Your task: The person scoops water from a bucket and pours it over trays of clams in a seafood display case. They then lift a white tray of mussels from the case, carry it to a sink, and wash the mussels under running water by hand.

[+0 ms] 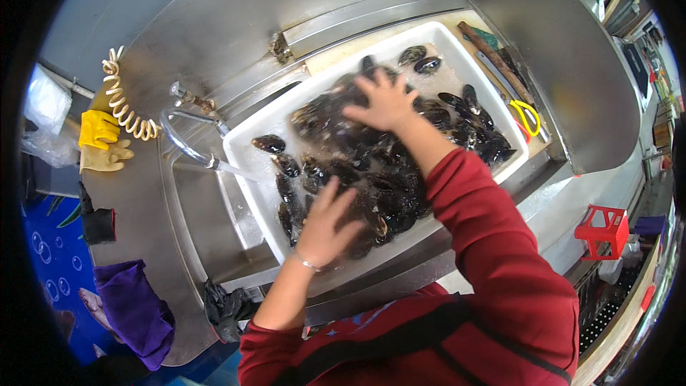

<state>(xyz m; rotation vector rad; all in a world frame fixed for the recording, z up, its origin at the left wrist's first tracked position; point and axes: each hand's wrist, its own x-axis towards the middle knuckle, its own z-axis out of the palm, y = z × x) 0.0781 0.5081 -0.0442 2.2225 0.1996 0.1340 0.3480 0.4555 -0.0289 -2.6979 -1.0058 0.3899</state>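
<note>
A heap of dark, wet mussels fills much of a white rectangular tray set across a metal sink. My left hand, with a thin bracelet at the wrist, rests over the near-left side of the heap, fingers spread. On the far side of the heap lies my right hand, its fingers stretched wide over the mussels. Motion blurs the shells around both hands. Water runs from the curved tap into the tray's left end. A few mussels sit apart at the far right corner.
Right of the tray lie yellow-handled scissors and a wooden stick. Yellow gloves and a coiled cream hose hang at left, above a purple cloth. A red plastic crate stands at far right.
</note>
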